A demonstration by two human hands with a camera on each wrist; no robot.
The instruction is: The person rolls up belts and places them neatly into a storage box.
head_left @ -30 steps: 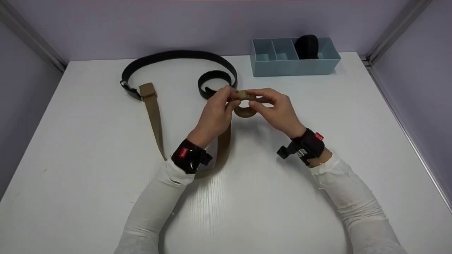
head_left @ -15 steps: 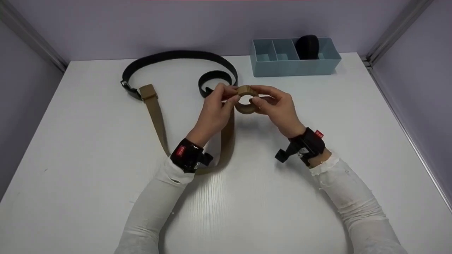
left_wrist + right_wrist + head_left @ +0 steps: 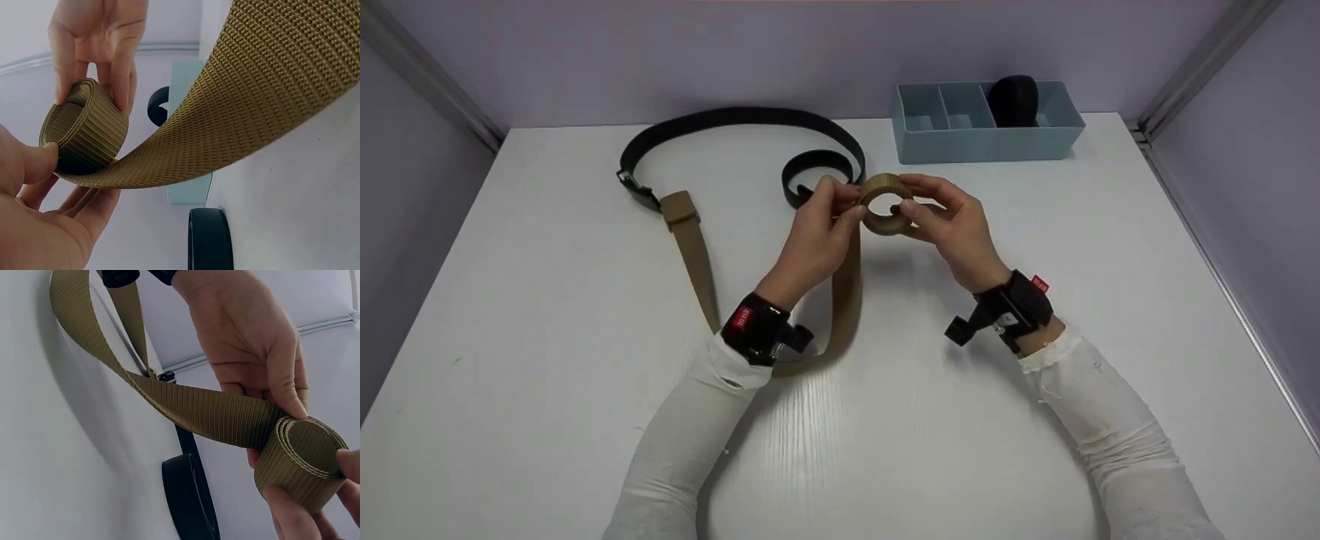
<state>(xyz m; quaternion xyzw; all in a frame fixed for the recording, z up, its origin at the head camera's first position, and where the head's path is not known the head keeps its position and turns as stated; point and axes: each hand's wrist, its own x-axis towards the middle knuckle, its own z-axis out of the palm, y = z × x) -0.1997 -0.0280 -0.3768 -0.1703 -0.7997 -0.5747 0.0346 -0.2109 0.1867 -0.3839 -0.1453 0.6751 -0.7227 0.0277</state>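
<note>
A tan webbing belt lies in a U on the white table, its buckle end at the left. Its other end is rolled into a small coil, held just above the table. My left hand pinches the coil's left side and my right hand pinches its right side. In the left wrist view the coil sits between my left thumb and the right hand's fingers. The right wrist view shows the strap feeding into the coil.
A black belt curves across the table's back, its curled end just behind my hands. A blue divided tray stands at the back right with a rolled black belt in one compartment. Purple walls enclose the table.
Both hands have carried the coil a little farther away and higher, and it is turned more upright. The tan belt's buckle end has slid slightly toward me.
</note>
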